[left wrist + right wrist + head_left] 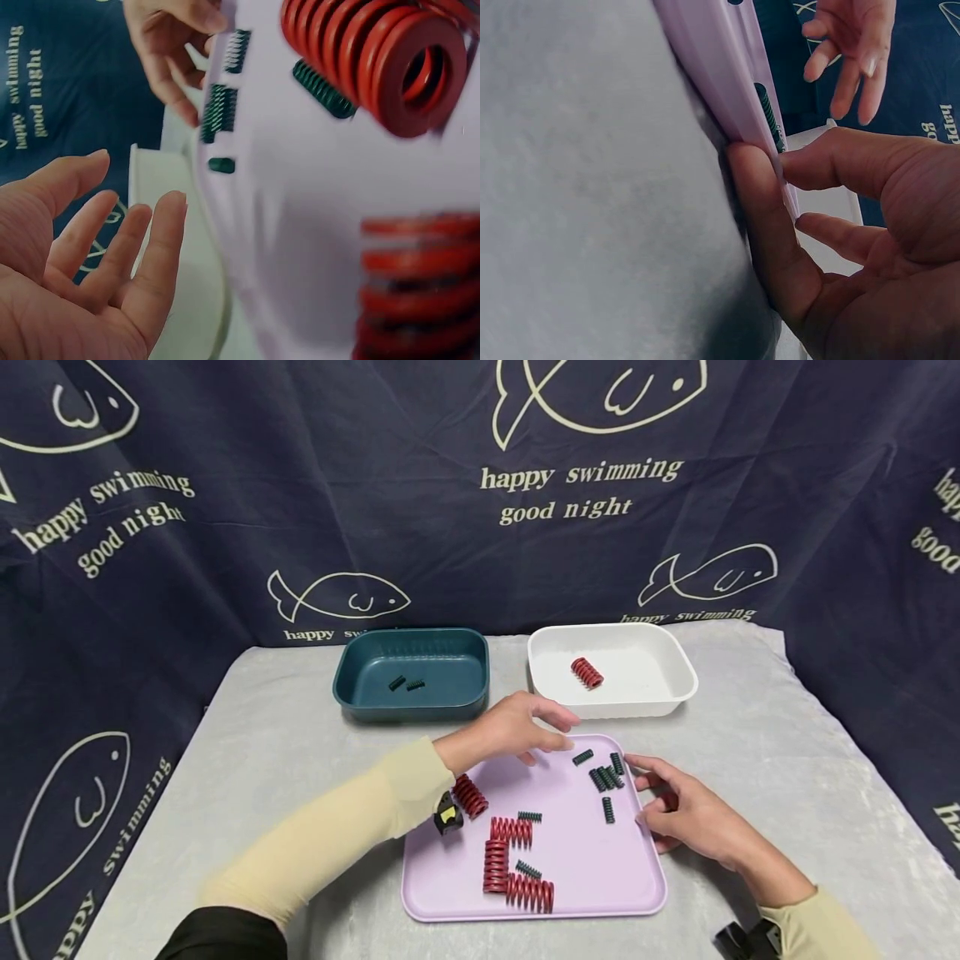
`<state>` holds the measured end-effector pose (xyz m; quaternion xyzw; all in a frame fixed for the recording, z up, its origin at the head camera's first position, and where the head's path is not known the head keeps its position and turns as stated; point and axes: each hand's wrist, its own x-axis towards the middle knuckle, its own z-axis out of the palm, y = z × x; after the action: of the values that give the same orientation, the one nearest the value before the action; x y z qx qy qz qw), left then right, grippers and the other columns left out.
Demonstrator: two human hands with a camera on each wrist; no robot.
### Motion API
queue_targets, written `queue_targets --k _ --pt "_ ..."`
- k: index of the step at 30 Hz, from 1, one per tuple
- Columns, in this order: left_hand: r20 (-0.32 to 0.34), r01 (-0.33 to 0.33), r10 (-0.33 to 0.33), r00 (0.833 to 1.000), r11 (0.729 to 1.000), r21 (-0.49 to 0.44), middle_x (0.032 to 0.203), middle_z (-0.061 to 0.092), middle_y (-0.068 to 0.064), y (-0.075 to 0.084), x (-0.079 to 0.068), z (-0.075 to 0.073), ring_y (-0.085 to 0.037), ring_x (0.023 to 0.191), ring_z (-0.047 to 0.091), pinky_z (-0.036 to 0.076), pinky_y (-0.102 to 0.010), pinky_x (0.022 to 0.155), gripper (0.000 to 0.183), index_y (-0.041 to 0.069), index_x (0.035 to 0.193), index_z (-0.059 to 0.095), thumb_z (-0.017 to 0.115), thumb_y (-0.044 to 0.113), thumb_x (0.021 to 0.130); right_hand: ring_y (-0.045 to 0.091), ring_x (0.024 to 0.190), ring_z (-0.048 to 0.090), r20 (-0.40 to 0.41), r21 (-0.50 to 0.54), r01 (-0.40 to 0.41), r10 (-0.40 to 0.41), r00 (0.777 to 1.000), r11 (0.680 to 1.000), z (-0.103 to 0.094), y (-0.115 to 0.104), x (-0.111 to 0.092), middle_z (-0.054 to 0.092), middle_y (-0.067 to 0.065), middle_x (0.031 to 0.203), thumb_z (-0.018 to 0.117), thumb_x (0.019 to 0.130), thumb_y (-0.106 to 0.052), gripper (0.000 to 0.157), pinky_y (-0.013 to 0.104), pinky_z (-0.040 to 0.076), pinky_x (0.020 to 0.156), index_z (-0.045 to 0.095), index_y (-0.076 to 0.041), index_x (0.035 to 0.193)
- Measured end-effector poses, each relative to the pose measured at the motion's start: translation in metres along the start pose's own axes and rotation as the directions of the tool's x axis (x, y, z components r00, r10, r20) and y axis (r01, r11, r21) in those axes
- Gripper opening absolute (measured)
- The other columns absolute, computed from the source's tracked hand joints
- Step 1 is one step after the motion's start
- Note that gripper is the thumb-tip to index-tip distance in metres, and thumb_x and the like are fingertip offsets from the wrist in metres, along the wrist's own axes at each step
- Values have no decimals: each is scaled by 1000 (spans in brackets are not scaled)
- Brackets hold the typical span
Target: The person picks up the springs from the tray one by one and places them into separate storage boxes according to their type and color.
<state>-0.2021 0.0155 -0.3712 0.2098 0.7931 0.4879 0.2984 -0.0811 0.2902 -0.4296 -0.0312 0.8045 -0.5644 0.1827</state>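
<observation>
A lilac tray (570, 860) carries large red springs (495, 866) on its left half and small dark green springs (606, 777), several of them grouped near the upper right corner. My left hand (517, 727) hovers over the tray's far edge, its fingers spread and nothing between them. In the left wrist view the palm of that left hand (97, 262) faces up with loose fingers. At the tray's right edge, my right hand (693, 818) grips the rim. The right wrist view shows the right hand (855, 225) with fingers on both sides of the tray rim (720, 82).
Behind the tray stand a dark teal bin (412, 714) holding two small green springs and a white bin (637, 706) holding one red spring. A grey cloth (285, 710) covers the table. A navy printed curtain (435, 485) hangs behind and at both sides.
</observation>
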Motion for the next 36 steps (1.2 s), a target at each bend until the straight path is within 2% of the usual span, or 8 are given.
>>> queue_targets --k 5,12,15,23,28,33,36 --pt "-22 19 -19 1000 1000 -10 120 73 -1 -5 7 14 -27 88 75 62 -33 61 40 15 127 75 84 15 88 26 85 58 4 0 -3 3 1000 1000 0 -1 0 42 27 132 67 88 8 80 44 61 56 32 -5 159" --pt "-50 19 -20 999 1000 -6 116 74 1 -15 17 28 -18 82 74 62 -34 58 36 17 122 77 85 13 87 26 85 58 16 9 0 -1 1000 1000 -1 -2 0 42 28 133 67 89 8 80 45 62 57 31 -5 160" --pt "-73 12 -11 997 1000 17 113 75 4 -18 21 34 -11 79 71 61 -32 57 35 18 119 78 86 12 85 26 85 58 17 8 -4 3 1000 1000 -1 -2 0 42 28 133 67 89 8 80 45 62 57 31 -5 160" --pt "-151 -6 27 988 991 136 104 78 6 -16 30 46 -11 64 68 56 -26 50 37 18 116 80 90 11 81 27 85 58 18 4 1 -1 1000 1000 -1 -3 -1 43 28 132 67 89 8 80 45 61 57 30 -4 160" --pt "-182 -15 65 981 966 259 96 78 9 -15 34 52 -4 58 64 54 -22 50 37 19 113 80 91 14 79 27 85 58 17 5 6 -6 1000 1000 -1 -2 -1 43 28 132 67 89 8 80 45 61 56 31 -4 160" --pt "-206 -19 112 972 913 408 91 77 14 -14 37 54 4 71 63 48 -15 70 36 23 112 81 93 21 78 26 85 59 12 12 15 -15 1000 1000 -1 0 -1 43 29 131 66 89 9 80 45 61 56 31 -4 159" --pt "-225 0 113 968 892 452 87 76 16 -14 38 55 7 75 62 44 -15 74 36 26 111 81 93 22 78 26 85 59 13 15 16 -16 1000 1000 0 0 -1 43 29 132 66 88 9 80 44 61 56 31 -4 159"
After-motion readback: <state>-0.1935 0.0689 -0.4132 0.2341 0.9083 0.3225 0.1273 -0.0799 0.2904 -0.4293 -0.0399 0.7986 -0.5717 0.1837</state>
